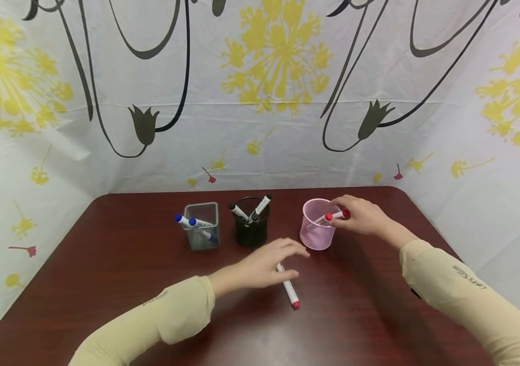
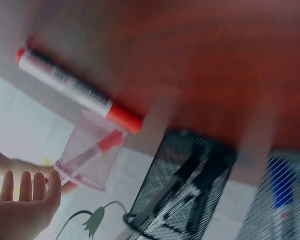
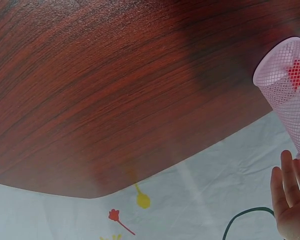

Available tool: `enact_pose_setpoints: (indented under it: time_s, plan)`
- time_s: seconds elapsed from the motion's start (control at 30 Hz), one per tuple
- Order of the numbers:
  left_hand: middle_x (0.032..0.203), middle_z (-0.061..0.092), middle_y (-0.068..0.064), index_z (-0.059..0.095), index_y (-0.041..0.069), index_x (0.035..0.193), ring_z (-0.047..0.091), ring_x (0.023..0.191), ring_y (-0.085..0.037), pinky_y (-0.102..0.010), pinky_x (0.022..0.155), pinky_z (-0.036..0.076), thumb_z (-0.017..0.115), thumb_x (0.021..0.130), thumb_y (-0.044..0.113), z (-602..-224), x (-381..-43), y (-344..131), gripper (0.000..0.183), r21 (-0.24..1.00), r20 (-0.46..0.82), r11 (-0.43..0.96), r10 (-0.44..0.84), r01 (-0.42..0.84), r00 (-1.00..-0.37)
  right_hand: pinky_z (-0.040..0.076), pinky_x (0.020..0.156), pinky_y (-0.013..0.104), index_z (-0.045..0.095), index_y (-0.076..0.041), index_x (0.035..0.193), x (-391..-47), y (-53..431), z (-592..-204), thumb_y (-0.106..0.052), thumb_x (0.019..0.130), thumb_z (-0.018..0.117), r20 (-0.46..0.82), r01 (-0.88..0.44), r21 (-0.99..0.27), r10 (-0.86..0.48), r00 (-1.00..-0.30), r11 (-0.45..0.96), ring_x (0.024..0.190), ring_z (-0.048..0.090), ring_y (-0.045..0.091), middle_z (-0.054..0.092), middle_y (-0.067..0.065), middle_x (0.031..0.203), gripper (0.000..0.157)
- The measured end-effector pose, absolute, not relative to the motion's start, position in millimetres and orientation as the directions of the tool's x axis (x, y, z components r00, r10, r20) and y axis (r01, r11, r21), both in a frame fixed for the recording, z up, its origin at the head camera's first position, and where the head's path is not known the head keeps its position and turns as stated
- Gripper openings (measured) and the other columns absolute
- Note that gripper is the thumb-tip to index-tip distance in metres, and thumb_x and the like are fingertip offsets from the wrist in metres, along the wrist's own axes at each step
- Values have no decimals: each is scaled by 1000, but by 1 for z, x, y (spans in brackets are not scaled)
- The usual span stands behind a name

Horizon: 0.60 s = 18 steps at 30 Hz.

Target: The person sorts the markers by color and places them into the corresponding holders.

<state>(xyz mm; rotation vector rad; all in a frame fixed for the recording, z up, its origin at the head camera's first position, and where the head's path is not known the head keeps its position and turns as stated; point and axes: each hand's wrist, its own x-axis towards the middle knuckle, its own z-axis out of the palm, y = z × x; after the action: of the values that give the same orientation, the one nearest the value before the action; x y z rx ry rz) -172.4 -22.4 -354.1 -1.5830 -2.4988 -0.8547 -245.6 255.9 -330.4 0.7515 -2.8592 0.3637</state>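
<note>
My left hand point(image 1: 264, 264) hovers over a red-capped marker point(image 1: 290, 290) lying on the table, its thumb and fingers spread apart. In the left wrist view that marker point(image 2: 72, 87) lies apart from the fingertips. The right hand point(image 1: 360, 214) is at the right rim of a pink mesh cup point(image 1: 317, 238), its thumb and fingers parted around the end of a red marker point(image 1: 340, 214) that leans out. A second red marker point(image 1: 321, 219) leans in the same cup. In the right wrist view, the straight fingers point(image 3: 288, 182) are beside the cup's rim; the thumb is hidden.
Left of the pink cup stands a black mesh cup point(image 1: 251, 235) with several black-capped markers. Farther left is a square grey mesh holder point(image 1: 202, 208) with blue-capped markers. A patterned white cloth point(image 1: 283, 152) hangs behind the dark wood table point(image 1: 104, 264).
</note>
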Motion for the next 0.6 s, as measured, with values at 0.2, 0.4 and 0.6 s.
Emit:
enact_pose_setpoints:
  time_s: [0.2,0.4,0.6]
  plan:
    - [115,51,4,55,14,116,43,106,-8,-24,86,37,62,82,22,-374,-162,-40,36,262,286,371,852,891,-438,44,61,40,58,-11,110,-245,255,-329,-43,73,67,210,-501,-191,-464,-861,844,77,52,19,56,5,99,50]
    - [120,48,1,52,16,120,42,111,-12,-29,89,35,63,81,24,-388,-160,-44,42,68,190,381,902,922,-387,43,62,41,58,-10,110,-245,256,-328,-43,74,67,215,-510,-191,-471,-856,839,77,52,19,56,7,100,50]
    - [125,46,0,49,18,125,40,116,-17,-33,90,35,62,81,26,-400,-162,-41,47,-99,120,401,913,911,-389,43,61,40,58,-10,111,-245,257,-330,-45,74,66,212,-508,-195,-470,-857,839,77,51,19,56,6,100,52]
